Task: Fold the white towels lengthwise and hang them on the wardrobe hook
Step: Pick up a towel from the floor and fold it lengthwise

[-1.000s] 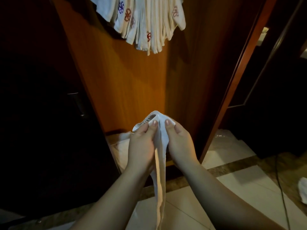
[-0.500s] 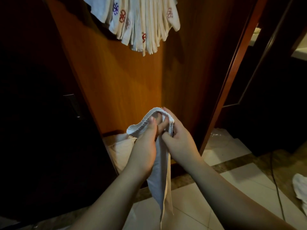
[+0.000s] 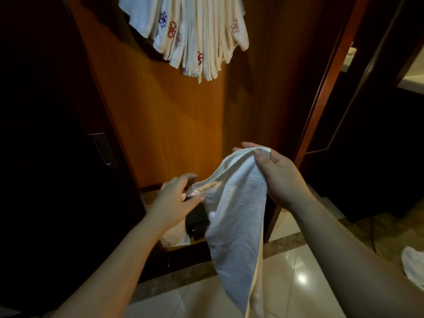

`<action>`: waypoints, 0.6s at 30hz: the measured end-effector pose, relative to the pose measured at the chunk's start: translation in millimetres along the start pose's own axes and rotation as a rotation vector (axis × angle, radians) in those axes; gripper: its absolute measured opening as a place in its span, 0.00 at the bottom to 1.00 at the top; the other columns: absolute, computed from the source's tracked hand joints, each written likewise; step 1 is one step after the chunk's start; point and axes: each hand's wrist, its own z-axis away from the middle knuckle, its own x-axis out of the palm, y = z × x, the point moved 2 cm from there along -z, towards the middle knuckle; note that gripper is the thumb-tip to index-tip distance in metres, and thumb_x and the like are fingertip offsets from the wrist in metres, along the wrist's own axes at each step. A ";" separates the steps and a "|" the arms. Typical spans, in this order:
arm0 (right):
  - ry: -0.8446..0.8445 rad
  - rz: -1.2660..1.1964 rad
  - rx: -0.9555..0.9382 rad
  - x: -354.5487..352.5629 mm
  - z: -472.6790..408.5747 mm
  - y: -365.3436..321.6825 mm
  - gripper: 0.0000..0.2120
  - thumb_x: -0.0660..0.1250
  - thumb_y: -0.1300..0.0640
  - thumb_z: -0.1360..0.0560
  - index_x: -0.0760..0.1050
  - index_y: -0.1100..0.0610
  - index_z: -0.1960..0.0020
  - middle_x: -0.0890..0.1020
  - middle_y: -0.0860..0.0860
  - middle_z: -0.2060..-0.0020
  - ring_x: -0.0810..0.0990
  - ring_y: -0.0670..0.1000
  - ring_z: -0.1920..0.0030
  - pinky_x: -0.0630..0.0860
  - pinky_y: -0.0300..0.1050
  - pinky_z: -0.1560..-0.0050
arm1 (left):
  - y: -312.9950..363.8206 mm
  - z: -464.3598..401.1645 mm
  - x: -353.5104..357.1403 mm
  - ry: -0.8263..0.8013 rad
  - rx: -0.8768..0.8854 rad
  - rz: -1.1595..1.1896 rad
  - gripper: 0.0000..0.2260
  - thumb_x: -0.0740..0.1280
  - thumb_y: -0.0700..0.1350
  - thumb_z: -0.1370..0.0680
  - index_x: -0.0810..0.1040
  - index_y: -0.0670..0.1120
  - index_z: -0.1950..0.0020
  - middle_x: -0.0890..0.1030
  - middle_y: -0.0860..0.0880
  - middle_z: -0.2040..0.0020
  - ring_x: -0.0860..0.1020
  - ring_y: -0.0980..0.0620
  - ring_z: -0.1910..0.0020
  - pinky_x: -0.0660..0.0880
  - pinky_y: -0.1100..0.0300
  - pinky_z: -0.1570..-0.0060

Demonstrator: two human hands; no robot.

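Observation:
A white towel [image 3: 236, 216] hangs between my hands in front of the orange wooden wardrobe panel [image 3: 165, 125]. My right hand [image 3: 277, 175] pinches its upper corner between thumb and fingers, held higher. My left hand [image 3: 176, 198] is lower and to the left, pinching the towel's top edge near a pale striped band. The rest of the towel drapes down toward the floor. Several folded white towels [image 3: 195, 35] with red and blue embroidered marks hang at the top of the panel; the hook itself is out of view.
A dark sliding door with a recessed metal handle [image 3: 103, 149] stands at the left. Another white cloth [image 3: 174, 235] lies at the wardrobe base beside a dark box [image 3: 197, 223]. A further white towel [image 3: 413, 262] lies on the tiled floor at right.
My hands have drawn apart: the left went down and left along the towel's edge, the right rose to the right. The bunched towel has spread open between them.

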 end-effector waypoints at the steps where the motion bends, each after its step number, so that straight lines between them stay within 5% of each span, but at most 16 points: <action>1: -0.014 -0.001 -0.003 -4.1 -1.0 -1.3 0.14 0.59 0.41 0.18 0.78 0.41 0.37 0.83 0.42 0.39 0.81 0.44 0.39 0.78 0.33 0.46 | -1.3 -3.3 -1.7 -0.054 0.036 0.018 0.14 0.72 0.53 0.23 0.74 0.63 0.41 0.71 0.71 0.45 0.69 0.67 0.43 0.67 0.66 0.48; 4: -0.031 0.040 -0.004 -17.0 -4.4 -4.2 0.15 0.61 0.36 0.20 0.78 0.37 0.38 0.82 0.43 0.38 0.81 0.45 0.38 0.77 0.46 0.40 | -2.8 -8.5 -9.0 -0.092 0.108 0.108 0.06 0.72 0.49 0.23 0.77 0.60 0.54 0.77 0.66 0.51 0.77 0.64 0.52 0.70 0.64 0.56; 9: 0.034 0.300 0.031 -50.5 -5.8 -6.4 0.17 0.60 0.30 0.26 0.81 0.35 0.45 0.85 0.40 0.52 0.84 0.41 0.53 0.79 0.50 0.48 | 13.0 -21.1 -41.3 -0.044 0.050 0.857 0.06 0.73 0.48 0.30 0.77 0.56 0.63 0.80 0.54 0.62 0.79 0.56 0.63 0.75 0.64 0.66; 13: 0.013 0.622 0.040 -68.1 -2.1 -16.0 0.19 0.57 0.25 0.28 0.79 0.35 0.57 0.82 0.33 0.62 0.80 0.34 0.61 0.71 0.43 0.61 | 26.9 -30.8 -55.1 -0.035 0.120 0.766 0.08 0.70 0.55 0.28 0.72 0.58 0.62 0.74 0.54 0.68 0.72 0.56 0.69 0.69 0.63 0.72; 18: -0.092 0.643 0.064 -77.6 -2.7 -23.1 0.10 0.56 0.33 0.25 0.77 0.26 0.56 0.82 0.30 0.59 0.80 0.32 0.57 0.70 0.41 0.57 | 41.4 -32.6 -73.8 0.162 0.210 0.493 0.10 0.66 0.65 0.27 0.70 0.62 0.57 0.72 0.58 0.68 0.70 0.58 0.69 0.66 0.53 0.69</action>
